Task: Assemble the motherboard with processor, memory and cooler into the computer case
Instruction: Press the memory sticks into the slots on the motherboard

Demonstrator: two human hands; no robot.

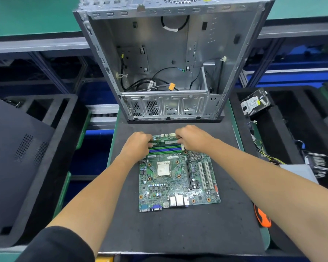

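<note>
- Green square motherboard point(178, 178) lying flat on the dark grey foam mat point(178, 227), just in front of the open silver metal computer case point(170, 59).
- Left hand point(138, 142) curled down on the left end of the green memory stick point(165, 142), fingertips hidden underneath.
- Right hand point(193, 138) curled on the stick's right end, thumb by the white latch; how deep the stick sits in its slot, impossible to tell.
- Pale square processor point(163, 169) bare in its socket.
- Bagged hard drive point(254, 103) at right in a black foam tray point(284, 140); orange object point(263, 218) half cut off by the right forearm.
</note>
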